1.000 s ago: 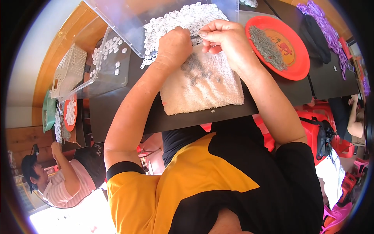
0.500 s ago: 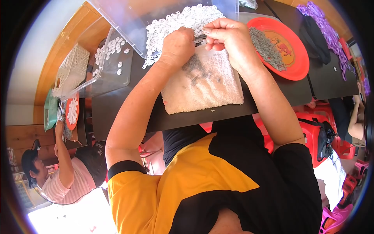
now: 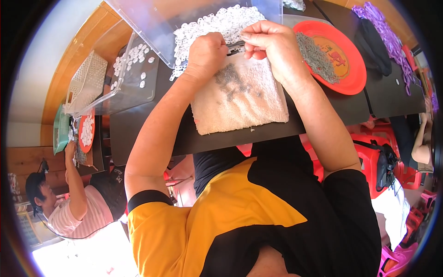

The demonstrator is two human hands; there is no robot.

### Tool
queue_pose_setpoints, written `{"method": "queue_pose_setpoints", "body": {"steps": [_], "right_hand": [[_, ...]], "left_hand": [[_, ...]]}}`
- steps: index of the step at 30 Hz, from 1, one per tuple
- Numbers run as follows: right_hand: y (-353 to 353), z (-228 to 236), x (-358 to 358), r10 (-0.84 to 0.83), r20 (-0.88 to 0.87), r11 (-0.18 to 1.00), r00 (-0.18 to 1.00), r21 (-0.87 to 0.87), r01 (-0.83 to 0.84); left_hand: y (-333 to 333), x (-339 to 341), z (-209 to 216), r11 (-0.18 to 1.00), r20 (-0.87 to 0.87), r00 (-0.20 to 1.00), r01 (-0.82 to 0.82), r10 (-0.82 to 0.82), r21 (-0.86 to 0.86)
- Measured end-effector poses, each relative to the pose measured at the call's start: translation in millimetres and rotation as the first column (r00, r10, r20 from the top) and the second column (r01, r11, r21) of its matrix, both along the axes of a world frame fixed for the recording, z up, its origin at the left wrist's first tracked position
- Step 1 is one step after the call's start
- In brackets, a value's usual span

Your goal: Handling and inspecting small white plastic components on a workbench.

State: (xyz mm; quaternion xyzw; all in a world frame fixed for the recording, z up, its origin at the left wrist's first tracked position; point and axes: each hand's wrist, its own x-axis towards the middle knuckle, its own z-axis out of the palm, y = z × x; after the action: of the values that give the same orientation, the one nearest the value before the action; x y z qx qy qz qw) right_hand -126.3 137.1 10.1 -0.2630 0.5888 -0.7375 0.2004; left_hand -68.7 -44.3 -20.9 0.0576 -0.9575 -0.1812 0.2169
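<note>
Over the far edge of a beige towel (image 3: 240, 115), my left hand (image 3: 206, 56) is closed, its fingers curled and mostly hidden behind its back. My right hand (image 3: 277, 48) is beside it, thumb and forefinger pinched together; what they hold, if anything, is too small to name. A small dark piece shows between the two hands. Small grey pieces (image 3: 229, 79) lie scattered on the towel. Just beyond my hands is a heap of small white plastic pieces with holes (image 3: 217, 24), at the mouth of a clear plastic bin (image 3: 143, 27).
To the right, a red plate (image 3: 356, 76) holds many thin grey pieces (image 3: 316, 57). Beyond it lie a black cloth item (image 3: 373, 48) and purple straps (image 3: 383, 27). A white perforated basket (image 3: 87, 81) stands left. A co-worker (image 3: 78, 207) sits at the far left.
My left hand has shifted slightly left, uncovering more of the grey pieces on the towel. The right hand keeps its pinch in nearly the same place.
</note>
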Motion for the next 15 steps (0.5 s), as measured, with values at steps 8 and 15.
{"method": "queue_pose_setpoints", "body": {"steps": [8,15], "right_hand": [[0.1,-0.1,2.3,-0.007,-0.088,1.000,0.996,0.014,0.008],[-11.0,-2.5,20.0,-0.009,-0.180,1.000,0.984,0.016,0.012]], "left_hand": [[15.1,31.7,35.0,0.501,-0.058,0.998,0.067,-0.032,0.863],[40.9,53.3,32.6,0.253,-0.159,0.987,0.152,0.005,0.955]]}}
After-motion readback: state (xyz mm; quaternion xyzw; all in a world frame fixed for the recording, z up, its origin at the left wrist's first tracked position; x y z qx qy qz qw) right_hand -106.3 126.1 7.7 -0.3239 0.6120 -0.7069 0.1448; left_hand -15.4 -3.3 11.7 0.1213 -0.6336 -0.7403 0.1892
